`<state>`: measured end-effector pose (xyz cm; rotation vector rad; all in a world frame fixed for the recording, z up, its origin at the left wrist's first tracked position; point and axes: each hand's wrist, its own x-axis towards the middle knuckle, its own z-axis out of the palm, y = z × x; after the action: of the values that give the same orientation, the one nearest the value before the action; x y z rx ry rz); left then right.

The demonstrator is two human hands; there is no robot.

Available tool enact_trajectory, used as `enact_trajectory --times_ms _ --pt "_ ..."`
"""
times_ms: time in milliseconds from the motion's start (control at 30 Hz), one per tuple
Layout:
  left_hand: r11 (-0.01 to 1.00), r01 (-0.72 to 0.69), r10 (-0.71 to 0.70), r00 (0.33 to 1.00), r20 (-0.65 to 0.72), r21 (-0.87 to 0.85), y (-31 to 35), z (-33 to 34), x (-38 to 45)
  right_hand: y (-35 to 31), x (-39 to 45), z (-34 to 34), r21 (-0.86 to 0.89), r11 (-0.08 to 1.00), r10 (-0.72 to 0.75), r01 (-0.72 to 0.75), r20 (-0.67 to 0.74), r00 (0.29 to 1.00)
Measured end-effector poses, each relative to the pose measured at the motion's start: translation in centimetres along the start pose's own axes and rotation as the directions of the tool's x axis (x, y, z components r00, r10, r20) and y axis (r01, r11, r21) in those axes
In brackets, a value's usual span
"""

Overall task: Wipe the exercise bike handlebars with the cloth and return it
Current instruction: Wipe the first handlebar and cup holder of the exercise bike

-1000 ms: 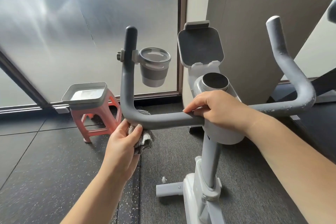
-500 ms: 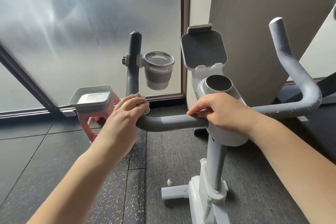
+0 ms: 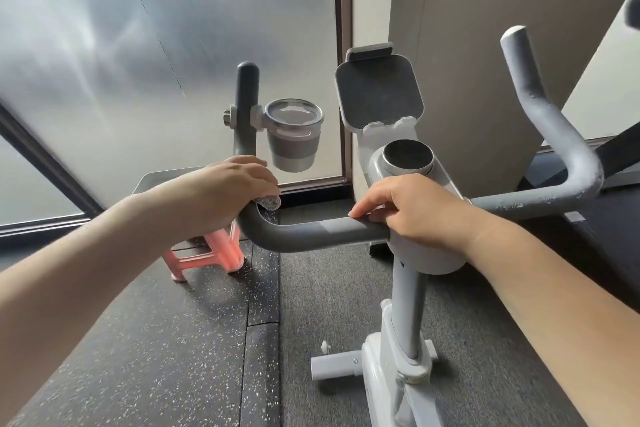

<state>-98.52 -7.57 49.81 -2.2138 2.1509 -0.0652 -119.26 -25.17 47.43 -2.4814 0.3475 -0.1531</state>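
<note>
The left hand was clamped over the bend of the handlebars, at the left end of the crossbar, fingers curled down and closed on the cloth. Only a grey wad of it poked out beneath the fingertips, pressed against the bar. The right hand gripped the crossbar just beside the white centre post, fingers wrapped over the top. Behind the left wrist stood a pink stool carrying a grey tray.
</note>
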Motion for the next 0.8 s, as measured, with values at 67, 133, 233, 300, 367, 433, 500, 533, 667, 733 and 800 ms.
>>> enact_trajectory --times_ms 67,133,233,300,367,433,500,533,667,733,800 --pt "1.000 0.028 -0.028 1.000 -0.011 -0.002 0.0 0.1 0.1 0.0 0.0 0.0 0.002 1.000 0.001 -0.001 0.002 1.000" --pt "0.994 0.102 -0.100 0.993 0.055 -0.032 0.9 0.5 0.2 0.0 0.1 0.0 0.007 1.000 0.002 -0.002 0.001 1.000" --pt "0.978 0.202 -0.187 0.961 0.206 -0.057 2.3 0.3 0.5 0.1 0.1 0.0 0.007 1.000 0.008 -0.008 0.005 1.000" --pt "0.955 0.276 -0.246 0.942 0.230 -0.108 2.9 -0.1 0.8 0.2 0.1 0.0 0.009 1.000 0.016 -0.016 0.008 1.000" --pt "0.923 0.337 -0.292 0.927 0.237 -0.183 3.5 -0.4 1.2 0.2 0.1 0.1 0.022 0.999 0.029 -0.029 0.006 1.000" --pt "0.891 0.368 -0.309 0.920 0.240 -0.264 4.5 -0.7 1.6 0.2 0.1 0.1 0.041 0.998 0.039 -0.039 0.002 0.999" --pt "0.858 0.378 -0.324 0.924 0.205 -0.347 5.6 -0.9 2.0 0.2 0.1 0.1 0.030 0.999 0.039 -0.039 0.006 0.999" --pt "0.827 0.384 -0.339 0.923 0.179 -0.411 6.1 -0.8 2.3 0.2 0.2 0.1 0.021 0.999 0.039 -0.039 0.005 0.999" --pt "0.412 0.330 -0.443 0.887 0.129 -0.850 7.7 0.6 3.3 0.1 0.2 0.0 0.022 0.998 0.057 -0.057 0.002 0.998" --pt "0.071 0.268 -0.529 0.827 0.192 -0.961 8.2 0.8 3.3 0.0 0.2 -0.2 0.025 0.998 0.054 -0.054 0.020 0.998" --pt "-0.093 0.173 -0.611 0.767 0.193 -0.980 8.1 0.4 2.6 -0.1 0.1 -0.2 0.024 0.998 0.064 -0.065 0.020 0.998"
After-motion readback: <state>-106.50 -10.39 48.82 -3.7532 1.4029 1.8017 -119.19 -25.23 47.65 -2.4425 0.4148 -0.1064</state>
